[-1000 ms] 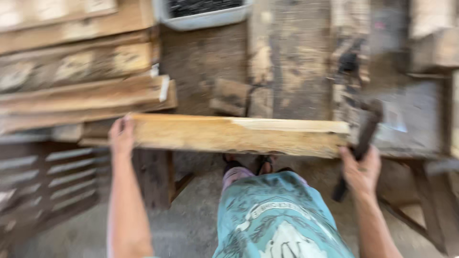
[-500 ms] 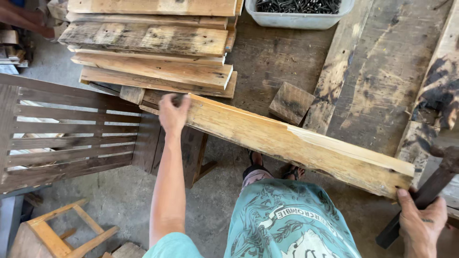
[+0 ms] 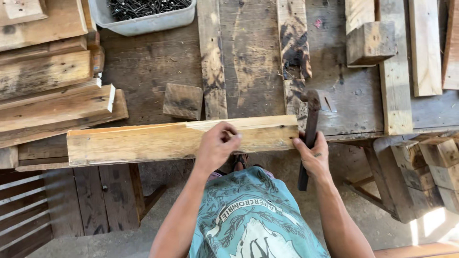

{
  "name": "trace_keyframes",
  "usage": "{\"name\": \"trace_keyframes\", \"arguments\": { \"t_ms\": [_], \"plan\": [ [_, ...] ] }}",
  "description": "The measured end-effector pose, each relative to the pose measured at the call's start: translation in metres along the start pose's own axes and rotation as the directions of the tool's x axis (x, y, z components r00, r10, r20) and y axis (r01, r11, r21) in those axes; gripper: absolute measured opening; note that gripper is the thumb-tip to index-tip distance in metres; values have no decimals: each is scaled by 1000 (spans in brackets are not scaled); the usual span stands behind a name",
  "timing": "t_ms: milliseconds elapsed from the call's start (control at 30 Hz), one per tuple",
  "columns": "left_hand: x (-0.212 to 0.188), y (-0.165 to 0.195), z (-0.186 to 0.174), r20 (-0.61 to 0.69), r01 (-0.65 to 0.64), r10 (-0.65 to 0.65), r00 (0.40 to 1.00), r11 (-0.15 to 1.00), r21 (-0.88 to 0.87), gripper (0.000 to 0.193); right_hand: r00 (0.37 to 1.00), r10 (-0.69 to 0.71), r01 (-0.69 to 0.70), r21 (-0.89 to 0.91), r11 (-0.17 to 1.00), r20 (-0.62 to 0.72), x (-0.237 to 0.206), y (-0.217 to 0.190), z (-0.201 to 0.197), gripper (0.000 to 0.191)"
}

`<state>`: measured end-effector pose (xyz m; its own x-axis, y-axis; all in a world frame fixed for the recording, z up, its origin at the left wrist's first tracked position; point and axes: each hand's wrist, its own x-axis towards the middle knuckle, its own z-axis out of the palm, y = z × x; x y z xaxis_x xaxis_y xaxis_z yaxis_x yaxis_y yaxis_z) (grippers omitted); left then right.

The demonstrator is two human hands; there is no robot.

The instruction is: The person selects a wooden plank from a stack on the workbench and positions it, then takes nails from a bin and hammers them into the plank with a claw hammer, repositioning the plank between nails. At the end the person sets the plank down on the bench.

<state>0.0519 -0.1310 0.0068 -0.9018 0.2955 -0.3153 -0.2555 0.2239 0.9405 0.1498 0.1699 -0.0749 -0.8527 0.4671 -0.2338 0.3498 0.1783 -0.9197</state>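
Weathered boards cover the bench, with a tub of nails at the far edge. Along its near edge lies the plank, left hand curled shut on its middle. Right hand, at the plank's end, wraps the hammer handle. Best to pin the plank firmly before striking.

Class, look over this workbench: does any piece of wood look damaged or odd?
Yes. The upright plank on the workbench has black, charred-looking patches. The pale plank under the left hand has a splintered top edge.
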Motion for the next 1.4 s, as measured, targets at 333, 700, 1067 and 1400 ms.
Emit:
{"name": "trace_keyframes", "arguments": {
  "t_ms": [333, 700, 1067, 1400],
  "plan": [
    [40, -2, 73, 143, -255, 261, 955, 965, -56, 15, 999, -33, 31, 183, 983, 5, -5, -9, 0, 31],
    [52, -8, 105, 99, -638, 681, 726, 613, 466, 12, 968, -249, 251, 201, 947, -36, -76, -56, -83, 28],
    [52, -10, 106, 63, -633, 686, 725, 627, 455, 9, 870, -492, 489, -176, 855, 29, -102, -128, -105, 36],
    [53, -12, 104, 100, -608, 653, 751, 624, 490, 12, 963, -17, 160, -523, 837, 268, -79, -135, -90, 49]
  ]
}}
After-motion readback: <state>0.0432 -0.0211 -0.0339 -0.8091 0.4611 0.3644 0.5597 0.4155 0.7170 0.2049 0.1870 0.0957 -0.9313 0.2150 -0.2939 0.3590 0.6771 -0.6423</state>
